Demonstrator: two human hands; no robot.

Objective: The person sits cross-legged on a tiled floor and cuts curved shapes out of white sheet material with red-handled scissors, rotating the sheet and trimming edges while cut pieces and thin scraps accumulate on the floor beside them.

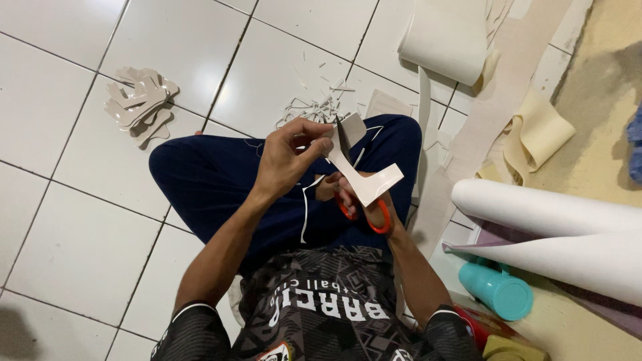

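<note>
Cut-out piece (pixel 364 175): pale, stiff sheet shape with angled arms, held up over the lap between both hands, clear of the floor
Left hand (pixel 289 155): fingers and thumb closed in a pinch on the upper edge of the cut-out piece, steadying it
Right hand (pixel 348 197): mostly hidden behind the piece; fingers threaded through the loops of the scissors and gripping them
Scissors (pixel 368 212): orange handles low, dark blades pointing up and away into the sheet near the left thumb; how far the blades gape cannot be told
Trimmed strip (pixel 305 210): thin pale offcut hanging down from the piece over the dark blue trousers (pixel 221 177)
Step in hand: judged to be trimming the outline of the shape, mid-cut, with waste peeling off along the edge
Next move calls for: by my reading, turning the piece with the pinch so the outline feeds into the blades, keeping the thumb out of the cutting line
Cup (pixel 498 291): teal, lying on its side to the right, just beside the white rolls (pixel 555 214)
Offcuts (pixel 317 107): scatter of small slivers on the white tiled floor (pixel 80 234) beyond the knees
Finished stack (pixel 140 103): heap of similar pale shapes on the tiles, well apart to the far left
Sheet stock (pixel 445 37): curled pale material and long strips at the far right
</note>
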